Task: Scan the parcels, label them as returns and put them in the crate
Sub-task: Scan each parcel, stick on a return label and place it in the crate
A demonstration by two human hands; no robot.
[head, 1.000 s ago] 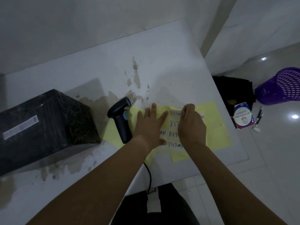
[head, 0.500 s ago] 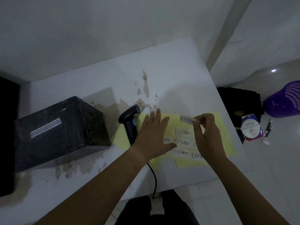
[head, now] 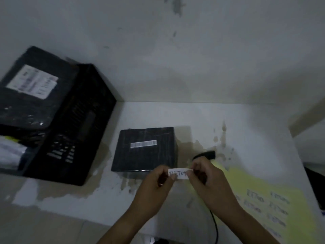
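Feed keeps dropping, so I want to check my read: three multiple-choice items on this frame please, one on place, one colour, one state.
1. The crate stands where from the table parcel? A) left B) right C) on top
2. The label sheet is? A) yellow B) blue C) red
3. The return label is? A) stuck on the parcel B) held up by its ends C) on the sheet
Answers: 1 A, it fills the view's left side; 2 A, pale yellow under the writing; 3 B, left hand and right hand pinch it.

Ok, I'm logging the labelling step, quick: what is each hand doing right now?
Left hand: closed, pinching the left end of the return label.
Right hand: closed, pinching its right end.
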